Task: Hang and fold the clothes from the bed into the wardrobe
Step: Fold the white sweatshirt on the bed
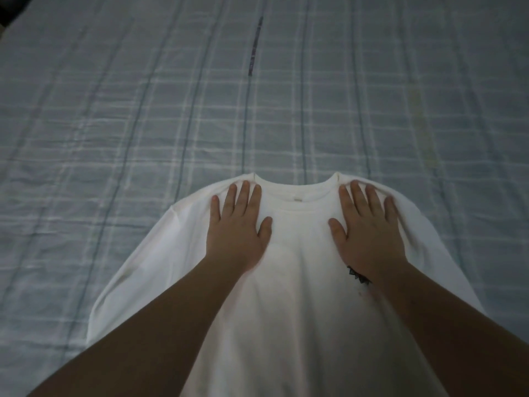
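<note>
low in the frame's middle a white shirt (pixel 289 282) lies flat on the checked sheet (pixel 114 124), collar toward the top; left hand (pixel 239 224) and right hand (pixel 369 227) press its shoulders, palms down, fingers straight and slightly spread; both forearms reach up from the bottom edge

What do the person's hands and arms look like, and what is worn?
Both forearms are bare, no sleeves in view. The left hand and right hand show no rings or watch. A dark jagged mark by the right wrist: bracelet or print, unclear.

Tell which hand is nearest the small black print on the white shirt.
The right hand: the black print shows at its wrist, away from the left hand.
</note>
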Action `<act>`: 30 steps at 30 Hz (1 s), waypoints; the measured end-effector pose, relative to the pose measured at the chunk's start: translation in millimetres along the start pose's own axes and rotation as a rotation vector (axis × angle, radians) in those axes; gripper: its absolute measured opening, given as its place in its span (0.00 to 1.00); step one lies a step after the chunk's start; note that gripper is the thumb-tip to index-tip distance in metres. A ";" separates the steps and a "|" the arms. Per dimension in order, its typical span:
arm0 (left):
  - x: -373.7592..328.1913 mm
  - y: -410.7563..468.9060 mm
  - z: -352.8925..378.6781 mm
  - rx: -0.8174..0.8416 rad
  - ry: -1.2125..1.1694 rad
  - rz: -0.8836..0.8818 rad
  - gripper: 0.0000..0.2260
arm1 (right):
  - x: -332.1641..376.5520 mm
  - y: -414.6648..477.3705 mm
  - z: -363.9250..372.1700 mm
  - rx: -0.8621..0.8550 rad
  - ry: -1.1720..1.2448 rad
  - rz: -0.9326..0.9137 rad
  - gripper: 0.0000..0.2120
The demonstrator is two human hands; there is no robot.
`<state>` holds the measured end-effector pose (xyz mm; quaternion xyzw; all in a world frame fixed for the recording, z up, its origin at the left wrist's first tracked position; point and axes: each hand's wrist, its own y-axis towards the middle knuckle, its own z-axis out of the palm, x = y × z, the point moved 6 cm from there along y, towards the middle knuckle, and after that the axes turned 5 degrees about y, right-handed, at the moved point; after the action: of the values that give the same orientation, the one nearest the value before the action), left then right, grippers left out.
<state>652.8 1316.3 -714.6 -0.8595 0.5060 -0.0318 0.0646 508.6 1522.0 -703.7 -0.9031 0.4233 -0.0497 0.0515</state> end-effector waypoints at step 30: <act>-48.3 -416.6 23.3 0.147 -0.035 0.082 0.26 | 41.7 -399.9 -7.4 0.110 0.189 -0.092 0.26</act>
<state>992.7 1560.2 -677.5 -0.8315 0.5358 -0.0513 0.1376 837.9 1744.0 -640.5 -0.9087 0.3810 -0.1602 0.0585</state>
